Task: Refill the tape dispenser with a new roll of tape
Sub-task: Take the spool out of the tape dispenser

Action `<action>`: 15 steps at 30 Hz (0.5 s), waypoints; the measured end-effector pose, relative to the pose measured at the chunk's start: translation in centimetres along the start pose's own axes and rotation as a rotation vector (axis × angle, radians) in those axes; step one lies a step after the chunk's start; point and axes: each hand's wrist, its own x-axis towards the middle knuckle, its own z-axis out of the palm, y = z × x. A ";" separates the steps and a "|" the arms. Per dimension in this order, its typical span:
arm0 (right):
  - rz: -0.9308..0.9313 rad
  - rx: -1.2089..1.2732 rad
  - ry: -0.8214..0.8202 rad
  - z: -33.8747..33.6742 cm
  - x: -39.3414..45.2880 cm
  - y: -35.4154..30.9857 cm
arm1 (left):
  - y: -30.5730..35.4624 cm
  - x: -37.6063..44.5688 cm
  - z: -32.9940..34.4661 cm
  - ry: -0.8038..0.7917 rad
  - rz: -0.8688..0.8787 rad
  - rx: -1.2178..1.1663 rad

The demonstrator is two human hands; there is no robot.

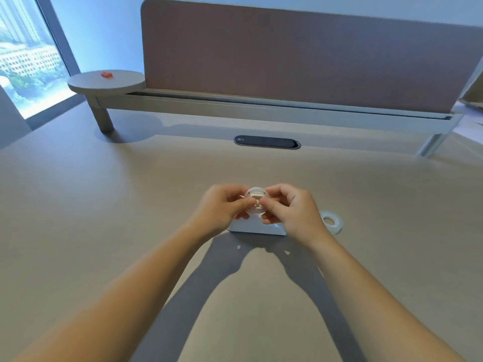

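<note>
A small round roll of clear tape on a white spool (255, 199) is held up between both hands above the desk. My left hand (222, 207) pinches it from the left, my right hand (290, 207) from the right, thumbs meeting at its hub. Directly below, mostly hidden by my hands, stands the white tape dispenser (254, 228) on the desk. Another roll of clear tape (331, 221) lies flat on the desk just right of my right hand.
The beige desk (130, 218) stretches wide on all sides. A dark cable hatch (267, 142) sits further back. Behind it runs a brown divider panel (300, 53) on a rail. A round side shelf (105, 81) at back left carries a small red object (105, 74).
</note>
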 end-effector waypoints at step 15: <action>-0.150 -0.068 0.152 -0.7 -7.1 2.6 | -0.2 -5.6 4.1 -0.102 -0.020 -0.200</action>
